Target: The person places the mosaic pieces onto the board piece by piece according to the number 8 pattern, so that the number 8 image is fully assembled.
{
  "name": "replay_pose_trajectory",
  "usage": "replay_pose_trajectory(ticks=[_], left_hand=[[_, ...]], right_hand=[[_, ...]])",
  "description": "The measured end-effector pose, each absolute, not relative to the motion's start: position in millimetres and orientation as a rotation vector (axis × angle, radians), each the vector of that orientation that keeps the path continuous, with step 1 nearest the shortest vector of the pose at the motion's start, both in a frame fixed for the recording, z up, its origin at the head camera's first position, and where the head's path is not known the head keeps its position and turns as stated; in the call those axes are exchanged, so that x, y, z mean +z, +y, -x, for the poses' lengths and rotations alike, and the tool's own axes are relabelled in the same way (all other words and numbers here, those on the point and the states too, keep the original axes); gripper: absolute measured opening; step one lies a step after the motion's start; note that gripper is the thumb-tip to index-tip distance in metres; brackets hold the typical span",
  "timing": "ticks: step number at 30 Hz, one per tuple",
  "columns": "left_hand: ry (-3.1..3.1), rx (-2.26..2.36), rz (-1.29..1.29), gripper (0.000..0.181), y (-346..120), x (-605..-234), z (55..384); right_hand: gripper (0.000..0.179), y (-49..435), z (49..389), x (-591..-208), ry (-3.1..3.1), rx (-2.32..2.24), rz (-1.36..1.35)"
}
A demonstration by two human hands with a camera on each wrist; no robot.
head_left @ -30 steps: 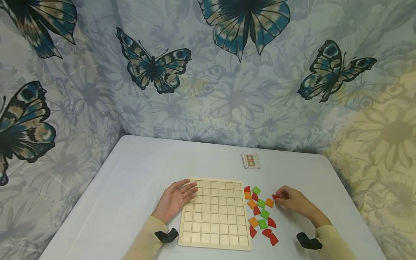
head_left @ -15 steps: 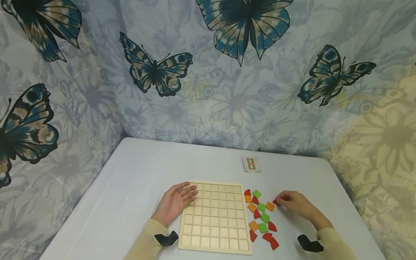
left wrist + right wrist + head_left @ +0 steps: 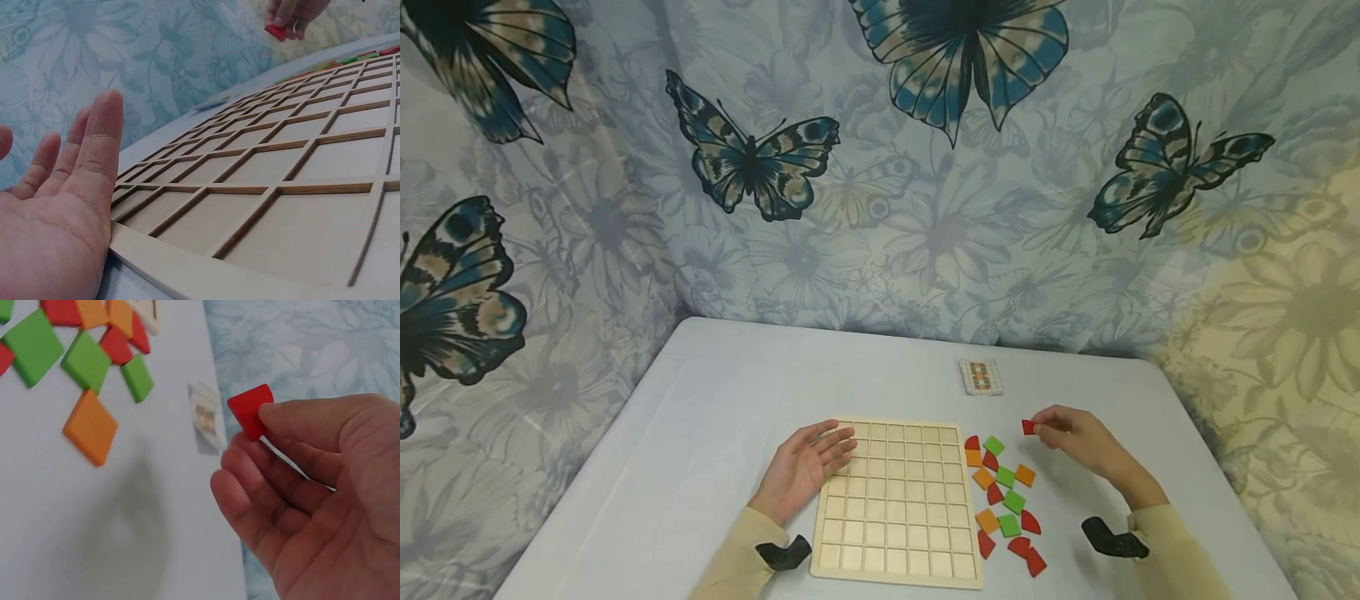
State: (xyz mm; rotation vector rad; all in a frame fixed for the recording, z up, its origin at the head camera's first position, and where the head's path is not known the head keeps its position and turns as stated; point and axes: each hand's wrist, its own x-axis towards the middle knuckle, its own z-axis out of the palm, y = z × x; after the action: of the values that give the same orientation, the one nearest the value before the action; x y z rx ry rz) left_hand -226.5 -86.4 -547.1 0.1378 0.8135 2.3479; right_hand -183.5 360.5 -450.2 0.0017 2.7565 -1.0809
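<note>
Between thumb and fingers, my right hand pinches a red quarter-circle tile above the table, right of the loose pieces. My left hand has its fingers extended and lies against the left edge of the wooden grid board. In the left wrist view its palm faces up beside the board's rim, and the board's square cells hold no tiles. Several loose tiles lie just right of the board: green squares, orange squares and red quarter-circles.
A small pattern card with a printed grid lies toward the back of the white table. Behind the table hangs a butterfly-printed cloth. Each sleeve has a black strap at the wrist.
My right hand has raised the red quarter-circle tile from the table beside the loose pieces and carried it toward the back. My left hand stays at the board's edge.
</note>
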Motion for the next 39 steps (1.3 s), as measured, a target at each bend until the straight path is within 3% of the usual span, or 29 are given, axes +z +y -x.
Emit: replay_pose_trajectory(ticks=[27,33,39], left_hand=[[0.837,2.348,-0.175,0.053,-90.6,-546.9,225.7],[1.49,2.269,-0.193,0.049,-93.9,-539.7,219.3],[2.323,1.747,-0.259,0.037,-97.3,-537.4,203.8]], right_hand=[[0.027,321.8,214.4,-429.0,2.782,-1.21,0.064],[0.026,314.4,219.7,-426.6,2.767,-1.241,0.114],[0.027,307.4,224.2,-425.5,2.727,-1.264,0.122]])
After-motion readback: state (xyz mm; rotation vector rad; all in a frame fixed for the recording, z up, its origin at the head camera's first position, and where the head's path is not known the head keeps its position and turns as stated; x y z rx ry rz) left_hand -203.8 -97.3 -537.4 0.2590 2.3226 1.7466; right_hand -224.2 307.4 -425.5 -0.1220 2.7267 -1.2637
